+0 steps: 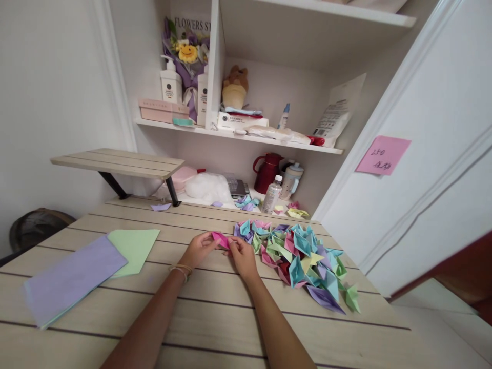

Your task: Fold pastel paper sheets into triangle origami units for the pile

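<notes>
A small magenta folded paper [220, 239] is held up between my two hands over the middle of the table. My left hand [200, 248] pinches its left end between thumb and fingers. The fingers of my right hand [243, 254] are closed on its right end. Just right of my right hand lies a heap of folded paper boats [303, 252] in blue, green, pink, purple and yellow. To the left, a stack of purple paper sheets [77, 277] overlaps a light green sheet [134, 248].
A small raised wooden shelf [119, 163] on black legs stands at the back left. Behind the heap are a clear bottle [272, 196], a dark red jug [267, 173] and a light tumbler [292, 181]. A white plastic bag [207, 188] lies under the wall shelf [238, 134].
</notes>
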A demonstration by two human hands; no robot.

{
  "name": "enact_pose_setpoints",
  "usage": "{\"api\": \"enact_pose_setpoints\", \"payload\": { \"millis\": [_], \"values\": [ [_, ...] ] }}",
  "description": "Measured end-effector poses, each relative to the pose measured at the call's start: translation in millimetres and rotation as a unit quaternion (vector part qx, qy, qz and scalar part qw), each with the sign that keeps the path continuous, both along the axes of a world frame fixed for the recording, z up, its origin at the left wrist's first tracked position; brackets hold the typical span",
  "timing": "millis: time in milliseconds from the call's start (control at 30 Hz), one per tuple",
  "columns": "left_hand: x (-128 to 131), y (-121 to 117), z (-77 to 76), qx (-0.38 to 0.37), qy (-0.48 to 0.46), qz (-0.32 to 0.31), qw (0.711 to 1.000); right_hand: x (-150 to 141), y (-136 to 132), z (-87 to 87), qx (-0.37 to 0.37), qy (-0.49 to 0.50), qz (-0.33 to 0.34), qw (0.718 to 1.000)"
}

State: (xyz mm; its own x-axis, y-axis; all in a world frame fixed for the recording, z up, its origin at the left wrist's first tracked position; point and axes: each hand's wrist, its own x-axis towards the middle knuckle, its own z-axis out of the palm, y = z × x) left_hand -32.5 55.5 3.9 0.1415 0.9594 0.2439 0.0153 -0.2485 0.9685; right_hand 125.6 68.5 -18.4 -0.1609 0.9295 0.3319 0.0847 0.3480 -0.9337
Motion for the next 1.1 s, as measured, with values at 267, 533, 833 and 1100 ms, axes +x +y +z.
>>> {"api": "enact_pose_setpoints", "payload": {
  "millis": [267, 533, 833, 1100],
  "values": [
    [3.1, -0.8, -5.1, 0.027, 0.052, 0.036, 0.998, -1.1, -10.3, 7.9, 0.167, -0.176, -0.107, 0.964],
    [3.0, -1.6, -5.5, 0.044, 0.120, 0.037, 0.991, -2.1, -14.1, 8.3, 0.164, -0.227, -0.132, 0.951],
    [6.2, -3.9, -4.4, 0.054, 0.135, 0.052, 0.988, -3.2, -13.9, 6.1, 0.150, -0.259, -0.178, 0.937],
    [8.8, -8.5, 2.9, 0.059, 0.145, 0.024, 0.987, -4.1, -18.2, 10.1, 0.152, -0.280, -0.172, 0.932]
  ]
}}
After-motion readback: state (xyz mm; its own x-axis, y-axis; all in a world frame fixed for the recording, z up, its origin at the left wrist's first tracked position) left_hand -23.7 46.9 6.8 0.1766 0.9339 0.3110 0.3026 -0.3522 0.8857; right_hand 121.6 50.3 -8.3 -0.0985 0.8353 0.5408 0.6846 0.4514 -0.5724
